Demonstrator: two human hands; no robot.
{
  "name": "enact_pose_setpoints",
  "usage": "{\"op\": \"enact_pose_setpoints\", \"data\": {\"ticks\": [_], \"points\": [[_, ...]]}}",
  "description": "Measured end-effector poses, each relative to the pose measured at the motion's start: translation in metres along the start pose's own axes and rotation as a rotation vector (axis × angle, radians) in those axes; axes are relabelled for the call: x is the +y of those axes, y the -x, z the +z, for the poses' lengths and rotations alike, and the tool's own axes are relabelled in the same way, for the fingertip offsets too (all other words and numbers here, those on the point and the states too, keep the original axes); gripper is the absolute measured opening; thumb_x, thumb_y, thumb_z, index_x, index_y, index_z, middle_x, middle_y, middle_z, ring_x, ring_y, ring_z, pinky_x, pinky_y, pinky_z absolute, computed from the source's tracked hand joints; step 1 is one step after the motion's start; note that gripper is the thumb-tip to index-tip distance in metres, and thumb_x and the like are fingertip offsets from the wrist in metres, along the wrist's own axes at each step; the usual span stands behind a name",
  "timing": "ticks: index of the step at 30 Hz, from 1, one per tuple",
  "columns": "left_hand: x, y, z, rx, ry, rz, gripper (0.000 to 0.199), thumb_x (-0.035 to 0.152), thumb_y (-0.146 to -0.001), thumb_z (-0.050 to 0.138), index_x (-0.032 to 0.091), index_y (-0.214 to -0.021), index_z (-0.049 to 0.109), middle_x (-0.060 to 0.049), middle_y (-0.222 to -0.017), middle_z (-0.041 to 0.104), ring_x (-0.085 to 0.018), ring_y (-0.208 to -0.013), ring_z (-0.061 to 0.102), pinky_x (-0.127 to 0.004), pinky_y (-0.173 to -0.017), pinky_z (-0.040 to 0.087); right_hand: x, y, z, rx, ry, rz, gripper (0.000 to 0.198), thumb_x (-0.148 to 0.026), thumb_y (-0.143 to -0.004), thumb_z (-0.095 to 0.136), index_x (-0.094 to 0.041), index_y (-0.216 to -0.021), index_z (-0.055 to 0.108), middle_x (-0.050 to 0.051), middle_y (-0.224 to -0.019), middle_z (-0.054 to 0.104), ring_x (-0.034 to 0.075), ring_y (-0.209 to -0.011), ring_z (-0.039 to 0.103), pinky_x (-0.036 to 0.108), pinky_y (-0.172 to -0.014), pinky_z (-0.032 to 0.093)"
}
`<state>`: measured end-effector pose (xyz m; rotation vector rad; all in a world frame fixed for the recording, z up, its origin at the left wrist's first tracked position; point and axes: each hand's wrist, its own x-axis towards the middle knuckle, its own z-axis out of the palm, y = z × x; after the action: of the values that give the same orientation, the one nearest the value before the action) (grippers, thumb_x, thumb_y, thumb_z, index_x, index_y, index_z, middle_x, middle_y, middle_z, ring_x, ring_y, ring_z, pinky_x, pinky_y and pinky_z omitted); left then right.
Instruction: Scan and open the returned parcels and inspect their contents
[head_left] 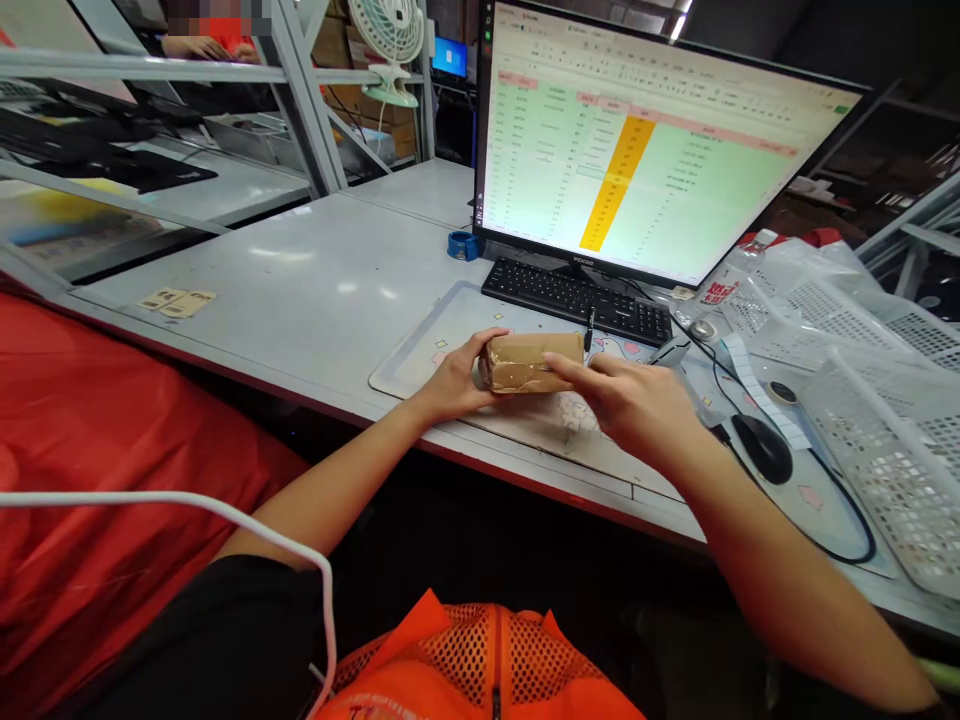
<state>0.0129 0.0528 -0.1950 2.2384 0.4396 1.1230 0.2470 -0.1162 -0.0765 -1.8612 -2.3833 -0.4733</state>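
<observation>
A small brown cardboard box (pixel 536 362), with shiny tape on its near side, is held just above the front of the desk mat (pixel 420 345). My left hand (pixel 457 378) grips its left end, thumb on top and fingers below. My right hand (pixel 626 390) is at the box's right side, its index finger on the taped face and its other fingers curled. A thin black pen-like thing (pixel 590 328) rises just behind the right hand; I cannot tell whether the fingers hold it. The right palm is hidden.
Behind the mat stand a black keyboard (pixel 577 298) and a monitor (pixel 637 150). To the right are a black mouse (pixel 761 448), cables and white perforated baskets (pixel 892 460). A blue tape roll (pixel 463 246) and card pieces (pixel 178 302) lie leftward. A white cable (pixel 187 498) crosses my left arm.
</observation>
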Motion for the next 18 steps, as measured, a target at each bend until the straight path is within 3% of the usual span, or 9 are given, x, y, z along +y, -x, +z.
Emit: {"op": "enact_pose_setpoints", "data": {"ticks": [3,8,13,18], "points": [[0.002,-0.002,-0.002,-0.006,0.014,-0.031,0.084,0.037,-0.079,0.090,0.021,-0.151,0.048,-0.012,-0.143,0.064,-0.028,-0.124,0.067,-0.037,-0.108,0.054,-0.032,-0.041,-0.015,-0.203,0.156,-0.136,0.064,-0.015,-0.106,0.049,-0.043,-0.163,0.043,0.009,-0.114,0.075,0.023,-0.084,0.074,0.030,-0.065,0.042],[0.002,-0.004,-0.005,-0.049,0.068,-0.055,0.085,0.038,-0.078,0.089,0.023,-0.151,0.047,-0.012,-0.146,0.063,-0.030,-0.128,0.066,-0.041,-0.111,0.053,-0.047,-0.065,-0.014,-0.323,0.236,-0.112,0.062,-0.017,-0.108,0.042,-0.036,-0.167,0.034,0.014,-0.120,0.073,0.026,-0.090,0.074,0.032,-0.068,0.043],[-0.003,-0.005,-0.006,-0.076,0.129,-0.020,0.084,0.037,-0.080,0.088,0.025,-0.151,0.046,-0.012,-0.150,0.060,-0.031,-0.134,0.063,-0.043,-0.116,0.050,0.004,-0.034,-0.018,-0.383,0.307,-0.031,0.071,-0.009,-0.102,0.043,-0.040,-0.166,0.037,0.013,-0.121,0.072,0.026,-0.090,0.073,0.033,-0.068,0.043],[-0.004,-0.005,-0.007,-0.086,0.152,-0.032,0.084,0.036,-0.079,0.088,0.025,-0.150,0.046,-0.013,-0.151,0.058,-0.031,-0.135,0.061,-0.043,-0.117,0.048,0.077,0.026,-0.001,-0.484,0.392,0.262,0.064,-0.014,-0.102,0.047,-0.037,-0.161,0.049,0.012,-0.104,0.073,0.026,-0.078,0.071,0.032,-0.061,0.042]]}}
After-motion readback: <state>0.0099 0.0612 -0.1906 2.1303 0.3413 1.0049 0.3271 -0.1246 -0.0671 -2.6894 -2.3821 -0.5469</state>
